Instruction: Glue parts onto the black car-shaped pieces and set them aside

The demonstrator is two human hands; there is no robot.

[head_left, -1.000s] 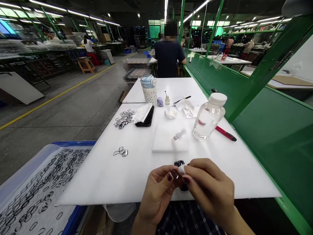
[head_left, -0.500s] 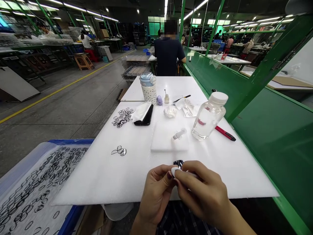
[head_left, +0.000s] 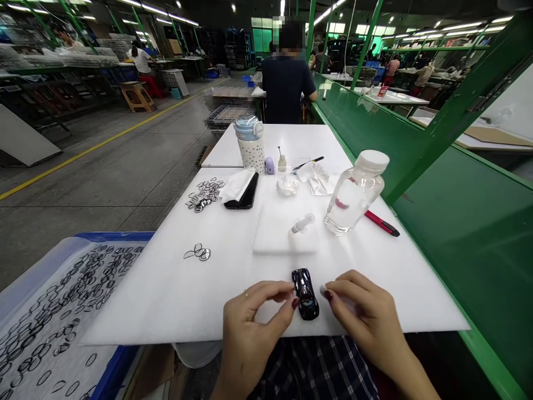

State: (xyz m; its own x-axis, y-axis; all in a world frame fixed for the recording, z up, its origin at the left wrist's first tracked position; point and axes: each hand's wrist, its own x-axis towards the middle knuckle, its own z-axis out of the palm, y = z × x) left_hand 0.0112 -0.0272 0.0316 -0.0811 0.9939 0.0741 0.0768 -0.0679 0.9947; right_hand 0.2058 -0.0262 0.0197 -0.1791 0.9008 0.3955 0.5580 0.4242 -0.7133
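Note:
A glossy black toy car [head_left: 305,294] lies on the white foam table top between my two hands. My left hand [head_left: 256,322] is closed in a pinch at the car's left side. What is between its thumb and forefinger, if anything, is too small to make out. To the right of the car, my right hand [head_left: 368,316] pinches a small white wad [head_left: 323,290] in its fingertips. Beyond the car, a small clear syringe-like tube [head_left: 303,223] rests on a white foam block [head_left: 277,239].
A clear bottle [head_left: 353,194] and a red cutter [head_left: 382,224] stand or lie at right. Black rings [head_left: 199,253], a phone [head_left: 245,197] under tissue, and a tumbler [head_left: 250,147] are at left and back. A blue-rimmed tray [head_left: 120,235] of rings sits left, below the table.
My hands have moved apart from each other, left hand leftward and right hand rightward. The white wad stays in my right fingertips. The car, mostly covered before, now shows fully.

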